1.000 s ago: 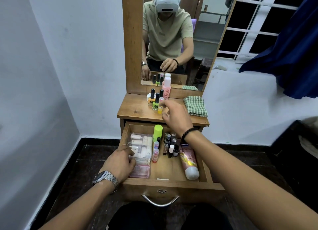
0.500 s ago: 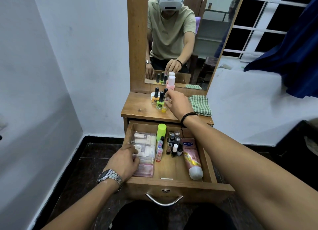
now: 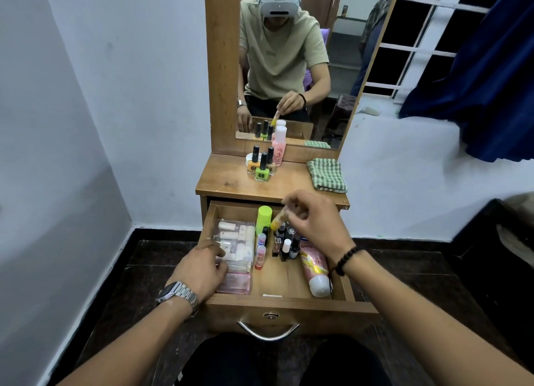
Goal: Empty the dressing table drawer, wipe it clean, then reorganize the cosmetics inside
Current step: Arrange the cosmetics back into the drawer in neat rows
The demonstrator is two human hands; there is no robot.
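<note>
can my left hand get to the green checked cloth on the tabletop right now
Probably not easily. The left hand rests on the clear organizer, and the right hand, holding a small yellow-tipped tube, lies across the path to the cloth.

Dressing table top (image 3: pixel 231 183), wood: cluster of nail polish bottles (image 3: pixel 261 166) and a pink bottle (image 3: pixel 279 149) at back centre, touching or just beside one another. Folded green checked cloth (image 3: pixel 326 175) at right edge, well apart from bottles.
</note>
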